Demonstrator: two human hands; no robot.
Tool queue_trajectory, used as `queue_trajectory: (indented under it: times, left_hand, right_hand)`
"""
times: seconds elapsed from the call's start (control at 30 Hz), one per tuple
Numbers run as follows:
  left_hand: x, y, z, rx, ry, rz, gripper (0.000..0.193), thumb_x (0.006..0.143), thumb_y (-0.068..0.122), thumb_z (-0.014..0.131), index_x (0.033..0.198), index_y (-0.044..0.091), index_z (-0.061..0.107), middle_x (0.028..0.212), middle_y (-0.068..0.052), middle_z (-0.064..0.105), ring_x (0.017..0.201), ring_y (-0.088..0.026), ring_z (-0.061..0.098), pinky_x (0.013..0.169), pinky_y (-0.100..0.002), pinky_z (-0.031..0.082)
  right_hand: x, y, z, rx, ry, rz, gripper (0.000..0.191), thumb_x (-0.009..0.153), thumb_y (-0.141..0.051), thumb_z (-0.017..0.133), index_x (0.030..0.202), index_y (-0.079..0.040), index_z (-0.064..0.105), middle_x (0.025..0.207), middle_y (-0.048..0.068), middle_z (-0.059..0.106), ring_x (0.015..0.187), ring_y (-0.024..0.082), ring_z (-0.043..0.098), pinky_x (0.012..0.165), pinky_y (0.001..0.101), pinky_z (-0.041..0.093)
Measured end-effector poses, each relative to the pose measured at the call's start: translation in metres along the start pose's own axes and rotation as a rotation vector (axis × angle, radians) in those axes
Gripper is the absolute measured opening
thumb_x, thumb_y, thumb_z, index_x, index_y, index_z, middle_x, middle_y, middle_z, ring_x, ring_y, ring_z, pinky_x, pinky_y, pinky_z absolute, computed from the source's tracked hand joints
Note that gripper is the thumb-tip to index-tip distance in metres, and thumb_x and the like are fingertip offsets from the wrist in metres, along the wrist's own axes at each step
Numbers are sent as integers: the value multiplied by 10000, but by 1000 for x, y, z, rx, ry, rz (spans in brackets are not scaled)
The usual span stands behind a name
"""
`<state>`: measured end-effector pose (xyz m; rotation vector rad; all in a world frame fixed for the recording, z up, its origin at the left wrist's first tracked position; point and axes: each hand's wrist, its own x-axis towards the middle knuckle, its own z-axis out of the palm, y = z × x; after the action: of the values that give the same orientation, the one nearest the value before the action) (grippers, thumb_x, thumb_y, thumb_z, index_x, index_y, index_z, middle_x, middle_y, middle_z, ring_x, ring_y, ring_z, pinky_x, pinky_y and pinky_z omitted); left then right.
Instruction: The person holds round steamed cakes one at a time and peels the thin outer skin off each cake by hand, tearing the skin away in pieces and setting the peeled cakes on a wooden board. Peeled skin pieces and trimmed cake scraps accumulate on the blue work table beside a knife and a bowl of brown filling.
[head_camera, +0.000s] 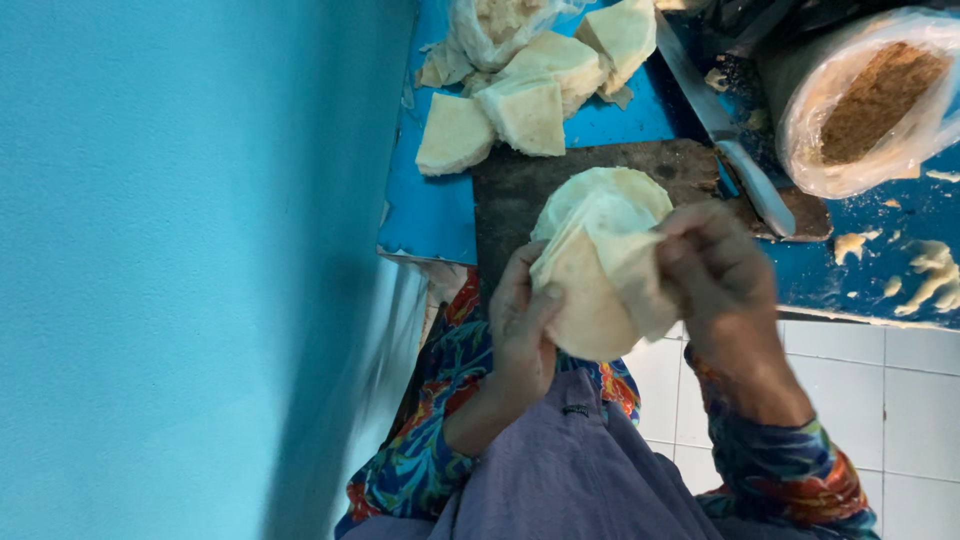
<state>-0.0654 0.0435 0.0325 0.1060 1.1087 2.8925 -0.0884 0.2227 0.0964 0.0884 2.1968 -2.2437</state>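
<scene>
Both my hands, left hand (520, 330) and right hand (715, 265), grip thin round pale flatbreads (600, 260) at frame centre, above a dark wooden board (515, 190).

single head-worn view, looking steeply down and close onto the wearer's hands and lap; the blue surface (430, 215) edge fills the upper frame, a blue wall (180, 270) the left, tiled floor (900, 400) lower right.

The plastic bag (495, 30) of pale pieces is cut off by the top edge.
</scene>
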Motion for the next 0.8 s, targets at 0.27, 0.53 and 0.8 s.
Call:
queue_trajectory:
  times: [0.27,0.53,0.8]
  left_hand:
    - [0,-13,6,210,152,34,344,991,168,698,1275,41,551,1145,-29,652,1027,-76,605,902,-227,517]
    - [-6,-3,-8,304,190,95,331,999,198,712,1256,30,589,1104,-59,665,983,-115,647,840,-280,570]
    - [-6,73,-45,119,408,418,395,1017,186,716,1318,16,527,1246,-150,655,1128,-278,695,933,-456,624]
  right_hand:
    - [1,3,4,-544,-153,-153,373,830,-120,774,1152,-14,617,1022,30,663,880,74,621,695,222,508]
    - [18,7,-46,-249,140,-71,37,1053,-69,652,1072,-51,678,891,71,684,717,121,624,624,278,490]
    - [33,-30,-79,-293,203,-77,134,1184,-135,583,1203,-17,645,923,120,668,588,146,512,462,272,383]
